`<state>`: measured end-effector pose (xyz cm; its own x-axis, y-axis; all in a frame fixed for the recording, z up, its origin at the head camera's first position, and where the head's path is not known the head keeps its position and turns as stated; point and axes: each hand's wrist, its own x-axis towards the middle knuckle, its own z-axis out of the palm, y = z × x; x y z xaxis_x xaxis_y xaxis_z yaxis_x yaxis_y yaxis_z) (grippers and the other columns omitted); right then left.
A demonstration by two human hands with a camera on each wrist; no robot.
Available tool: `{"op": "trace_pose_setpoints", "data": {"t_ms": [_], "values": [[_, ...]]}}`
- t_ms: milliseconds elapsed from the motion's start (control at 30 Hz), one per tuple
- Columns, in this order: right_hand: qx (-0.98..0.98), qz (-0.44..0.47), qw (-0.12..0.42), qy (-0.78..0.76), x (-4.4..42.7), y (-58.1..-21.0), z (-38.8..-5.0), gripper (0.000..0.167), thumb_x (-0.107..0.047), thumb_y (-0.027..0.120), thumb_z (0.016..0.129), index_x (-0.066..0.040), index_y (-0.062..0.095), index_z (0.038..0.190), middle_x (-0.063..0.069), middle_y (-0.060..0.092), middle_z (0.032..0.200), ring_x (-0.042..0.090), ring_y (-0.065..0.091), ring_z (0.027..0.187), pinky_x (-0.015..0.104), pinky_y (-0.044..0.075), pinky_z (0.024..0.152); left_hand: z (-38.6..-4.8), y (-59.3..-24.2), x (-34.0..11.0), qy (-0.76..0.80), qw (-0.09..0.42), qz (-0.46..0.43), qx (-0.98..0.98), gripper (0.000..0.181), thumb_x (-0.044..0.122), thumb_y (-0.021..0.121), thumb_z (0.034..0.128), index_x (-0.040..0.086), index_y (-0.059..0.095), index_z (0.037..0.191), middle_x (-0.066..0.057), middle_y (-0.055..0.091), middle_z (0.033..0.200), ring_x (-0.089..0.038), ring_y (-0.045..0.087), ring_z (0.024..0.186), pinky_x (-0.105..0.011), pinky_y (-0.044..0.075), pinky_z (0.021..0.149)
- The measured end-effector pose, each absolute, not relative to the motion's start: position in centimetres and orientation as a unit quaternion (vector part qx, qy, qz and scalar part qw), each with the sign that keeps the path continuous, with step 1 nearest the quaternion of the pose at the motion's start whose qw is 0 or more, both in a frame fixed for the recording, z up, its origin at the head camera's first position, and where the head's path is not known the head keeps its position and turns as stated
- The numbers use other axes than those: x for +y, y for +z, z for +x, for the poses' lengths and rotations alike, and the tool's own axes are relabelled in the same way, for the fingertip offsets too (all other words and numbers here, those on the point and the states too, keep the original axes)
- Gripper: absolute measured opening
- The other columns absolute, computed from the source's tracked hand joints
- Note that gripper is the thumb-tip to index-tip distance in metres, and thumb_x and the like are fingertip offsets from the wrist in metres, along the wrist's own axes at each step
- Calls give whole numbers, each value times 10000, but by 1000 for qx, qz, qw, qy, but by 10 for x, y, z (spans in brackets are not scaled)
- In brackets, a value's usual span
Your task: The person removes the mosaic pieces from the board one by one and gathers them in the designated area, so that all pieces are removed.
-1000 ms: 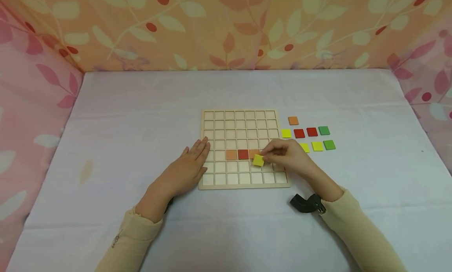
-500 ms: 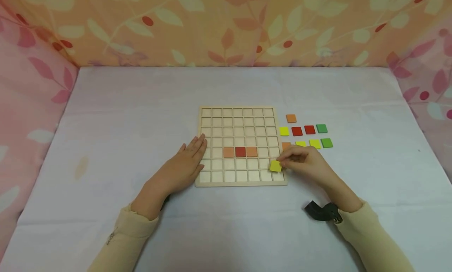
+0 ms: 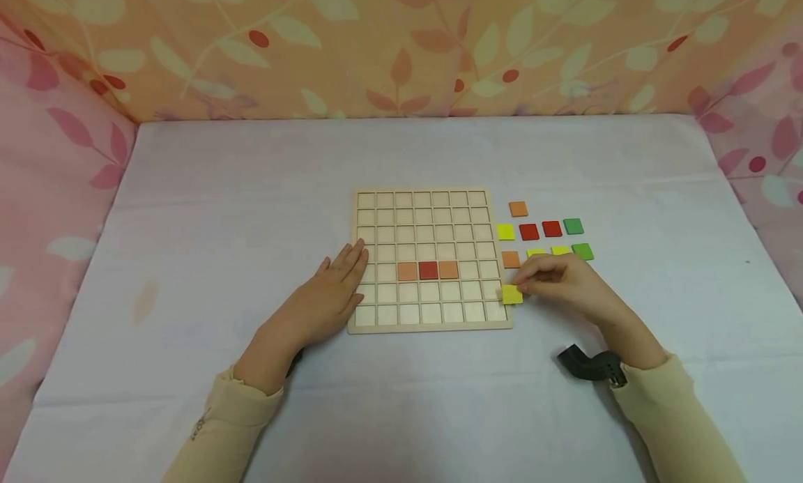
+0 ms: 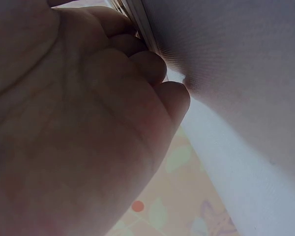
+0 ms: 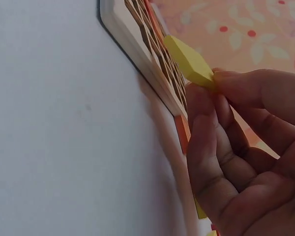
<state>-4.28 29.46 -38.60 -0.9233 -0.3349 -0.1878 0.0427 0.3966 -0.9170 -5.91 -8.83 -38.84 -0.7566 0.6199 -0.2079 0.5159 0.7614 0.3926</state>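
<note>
My right hand (image 3: 564, 288) pinches a square yellow tile (image 3: 511, 295) between thumb and fingers, over the right edge of a wooden grid board (image 3: 430, 327). In the right wrist view the yellow tile (image 5: 191, 63) is held tilted above the tabletop. My left hand (image 3: 320, 295) lies with straight fingers against the board's left edge; the left wrist view shows its palm (image 4: 78, 128) and fingertips beside that edge. Within one row of the board sit an orange tile (image 3: 407, 271), a red tile (image 3: 428, 270) and a second orange tile (image 3: 448, 270), side by side.
Right of the board lie loose tiles: orange (image 3: 518, 209), yellow (image 3: 505, 232), red (image 3: 529, 231), green (image 3: 574, 226) and several more, some partly behind the right hand. A white cloth (image 3: 251, 176) covers the table. Patterned fabric (image 3: 401, 51) stands around it.
My right hand has moved right with the yellow tile, from beside the second orange tile to the board's right edge. It uncovers that orange tile and a loose one. The left hand stays at the board.
</note>
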Motion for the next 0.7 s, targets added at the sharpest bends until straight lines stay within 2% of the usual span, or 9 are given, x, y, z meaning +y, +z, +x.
{"op": "trace_pose_setpoints", "data": {"t_ms": [400, 700], "values": [[837, -96, 151, -517, 303, -385, -46, 100, -7, 677, 849, 35, 700, 938, 52, 674, 904, 160, 595, 738, 217, 513, 641, -60, -388, -88, 152, 164, 310, 924, 621, 190, 462, 994, -28, 153, 1486, -141, 26, 1570, -274, 33, 1434, -500, 132, 1124], [872, -99, 136, -460, 302, -388, -47, 71, -11, 711, 819, -23, 724, 888, 63, 672, 881, 134, 583, 738, 197, 504, 626, -60, -389, -88, 154, 167, 308, 924, 628, 187, 464, 993, -26, 143, 1488, -143, 27, 1570, -277, 30, 1435, -504, 132, 1123]]}}
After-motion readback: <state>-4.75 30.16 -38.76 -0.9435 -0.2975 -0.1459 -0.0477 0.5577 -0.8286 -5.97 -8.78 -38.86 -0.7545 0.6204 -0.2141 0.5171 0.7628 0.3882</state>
